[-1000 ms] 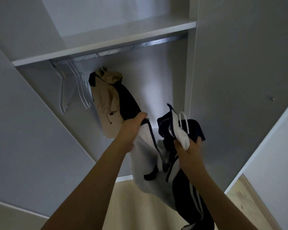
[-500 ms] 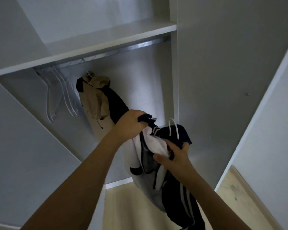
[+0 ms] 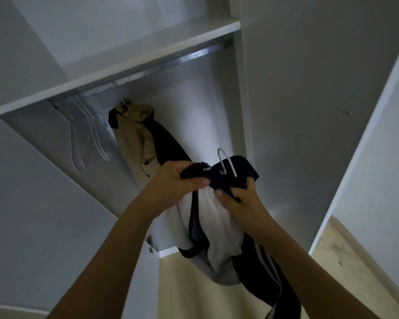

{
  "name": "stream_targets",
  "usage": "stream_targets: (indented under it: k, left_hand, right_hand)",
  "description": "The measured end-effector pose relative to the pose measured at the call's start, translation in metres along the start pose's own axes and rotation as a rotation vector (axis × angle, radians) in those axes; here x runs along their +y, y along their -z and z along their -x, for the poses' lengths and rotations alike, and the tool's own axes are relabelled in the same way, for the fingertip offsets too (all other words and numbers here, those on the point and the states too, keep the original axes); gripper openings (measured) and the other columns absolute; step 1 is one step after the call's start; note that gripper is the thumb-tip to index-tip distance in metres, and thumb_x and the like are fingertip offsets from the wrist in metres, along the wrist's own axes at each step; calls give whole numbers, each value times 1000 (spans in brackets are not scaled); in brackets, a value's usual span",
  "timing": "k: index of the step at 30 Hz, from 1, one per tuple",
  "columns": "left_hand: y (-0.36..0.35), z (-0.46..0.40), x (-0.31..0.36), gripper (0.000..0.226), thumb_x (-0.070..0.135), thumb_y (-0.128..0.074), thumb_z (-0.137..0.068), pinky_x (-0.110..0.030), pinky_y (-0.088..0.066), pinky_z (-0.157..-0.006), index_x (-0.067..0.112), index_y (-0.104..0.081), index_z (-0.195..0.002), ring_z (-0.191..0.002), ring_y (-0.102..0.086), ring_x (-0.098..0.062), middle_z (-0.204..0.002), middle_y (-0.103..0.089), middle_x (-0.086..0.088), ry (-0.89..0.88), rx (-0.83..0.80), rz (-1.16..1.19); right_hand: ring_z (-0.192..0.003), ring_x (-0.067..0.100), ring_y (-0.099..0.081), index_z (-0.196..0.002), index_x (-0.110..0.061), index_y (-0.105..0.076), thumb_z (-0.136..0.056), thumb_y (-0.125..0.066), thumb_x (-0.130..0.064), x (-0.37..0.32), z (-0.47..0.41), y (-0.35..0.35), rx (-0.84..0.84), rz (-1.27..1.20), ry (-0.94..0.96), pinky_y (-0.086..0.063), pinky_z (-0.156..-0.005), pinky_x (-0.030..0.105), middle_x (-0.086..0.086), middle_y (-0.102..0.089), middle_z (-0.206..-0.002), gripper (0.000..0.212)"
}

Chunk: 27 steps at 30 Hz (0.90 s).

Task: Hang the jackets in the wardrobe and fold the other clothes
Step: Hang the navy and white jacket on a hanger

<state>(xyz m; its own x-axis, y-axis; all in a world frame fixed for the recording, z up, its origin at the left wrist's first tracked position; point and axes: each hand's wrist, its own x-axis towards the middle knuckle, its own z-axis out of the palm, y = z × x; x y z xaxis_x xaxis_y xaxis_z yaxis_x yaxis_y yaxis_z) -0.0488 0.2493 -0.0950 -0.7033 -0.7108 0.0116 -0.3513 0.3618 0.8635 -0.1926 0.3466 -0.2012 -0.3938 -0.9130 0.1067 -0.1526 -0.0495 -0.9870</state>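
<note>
A navy and white track jacket (image 3: 213, 229) hangs between my two hands in front of the open wardrobe (image 3: 244, 100). My left hand (image 3: 174, 180) grips its dark collar on the left. My right hand (image 3: 238, 201) grips the collar on the right, where the white hanger hook (image 3: 226, 163) sticks up out of the neck. Behind them a beige and navy jacket (image 3: 137, 137) hangs from the metal rail (image 3: 194, 57).
Several empty white hangers (image 3: 88, 137) hang on the rail's left end. A white shelf (image 3: 129, 63) runs above the rail. Open wardrobe doors stand at left (image 3: 44, 203) and right (image 3: 378, 134). Light wooden floor (image 3: 346, 256) shows below.
My hands have come together at the collar, closing the jacket's front around the hanger. The hook now stands clear above the neck. The view shifted slightly.
</note>
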Motion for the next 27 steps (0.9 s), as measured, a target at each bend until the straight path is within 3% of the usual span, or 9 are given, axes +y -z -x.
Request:
stream_targets:
  k: [3, 6, 10, 13, 16, 18, 21, 24, 27]
  left_hand:
    - [-4, 11, -10, 17, 28, -65, -91, -32, -52, -82, 19, -76, -81, -81, -67, -16, -85, -72, -9, 128, 76, 205]
    - [-10, 18, -15, 24, 31, -60, -95, -26, -52, -82, 24, -77, -79, -85, -69, -12, -86, -74, 0, 144, 80, 249]
    - [-19, 20, -23, 20, 14, -58, -96, -24, -48, -85, 19, -76, -91, -89, -69, -11, -87, -74, 2, 88, 105, 312]
    - [-20, 21, -25, 24, -8, -51, -94, -21, -49, -82, 7, -58, -111, -82, -67, -16, -78, -70, -5, -44, 115, 338]
    - [-21, 21, -26, 29, -10, -50, -93, -25, -50, -83, 13, -50, -111, -81, -66, -19, -78, -68, -8, -139, 90, 323]
    - [-23, 22, -26, 30, -7, -51, -93, -26, -50, -83, 15, -51, -114, -83, -66, -20, -80, -68, -9, -177, 43, 355]
    - [-27, 21, -25, 26, -3, -49, -95, -29, -50, -87, 12, -57, -114, -88, -66, -22, -86, -68, -12, -176, 38, 411]
    - [-32, 18, -27, 21, -3, -48, -97, -30, -50, -87, 9, -64, -105, -91, -66, -22, -90, -70, -11, -114, 59, 408]
    - [-35, 19, -28, 22, -1, -52, -95, -25, -51, -82, 14, -67, -100, -94, -68, -17, -95, -72, -5, -61, 60, 425]
  right_hand:
    - [-86, -22, -46, -90, -7, -69, -95, -56, -29, -2, 1, 7, 19, -2, 15, -32, -78, -6, -9, -38, -109, 25]
    - [-89, -21, -46, -98, -24, -61, -100, -48, -17, -5, 5, 10, 9, 65, 49, -30, -75, -7, -19, -34, -109, 14]
    - [-82, -14, -49, -90, -16, -63, -95, -43, 3, -10, 6, 12, 20, 36, 5, -35, -69, -5, -14, -37, -107, 28]
    - [-83, -6, -54, -83, -32, -57, -95, -43, -4, -20, 8, 14, 66, -168, -104, -44, -75, 12, -13, -45, -109, 33]
    - [-98, 6, -55, -81, -47, -65, -95, -52, -32, -30, 12, 16, 89, -217, -153, -41, -88, 31, -2, -52, -116, 24]
    - [-99, 1, -53, -71, -49, -65, -97, -53, -35, -31, 14, 16, 105, -112, -89, -38, -89, 27, -4, -49, -120, 32]
    - [-100, 1, -52, -80, -46, -60, -97, -54, -28, -28, 13, 17, 73, -36, -58, -36, -86, 15, -6, -45, -121, 25]
    - [-104, 9, -51, -88, -44, -59, -98, -52, -23, -24, 13, 19, 20, 67, -32, -39, -92, 23, -15, -43, -112, 25]
    - [-107, 13, -53, -96, -38, -61, -100, -47, -28, -25, 16, 19, 24, 55, -58, -42, -96, 31, -7, -46, -116, 17]
